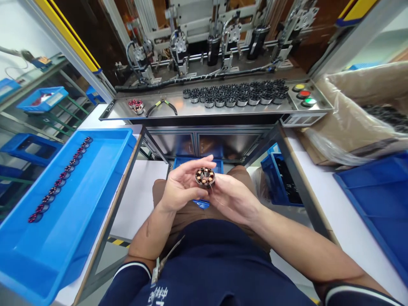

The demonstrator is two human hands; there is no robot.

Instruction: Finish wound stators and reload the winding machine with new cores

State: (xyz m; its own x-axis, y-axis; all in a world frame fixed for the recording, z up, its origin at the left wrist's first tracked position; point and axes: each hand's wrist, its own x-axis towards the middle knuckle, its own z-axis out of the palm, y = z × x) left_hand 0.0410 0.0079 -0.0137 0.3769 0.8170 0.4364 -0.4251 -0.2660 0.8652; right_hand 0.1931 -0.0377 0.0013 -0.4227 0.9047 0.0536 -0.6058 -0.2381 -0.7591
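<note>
A round motor stator (201, 180) with copper windings and a dark ring is held above my lap, its open face turned up. My left hand (180, 185) curls around it from the left, thumb at its lower side and fingers bent over the far side. On the right, my right hand (234, 195) grips the stator's side, with some fingers hidden beneath. A thin wire end seems to hang from the stator's near edge.
Rows of black-topped stators (236, 93) stand on the metal bench ledge (143, 111), beside pliers (162, 105), red-wound stators (136, 105) and push buttons (304, 94). A blue tray (73, 204) at left holds a line of red-wound parts. A lined carton (347, 114) stands at right.
</note>
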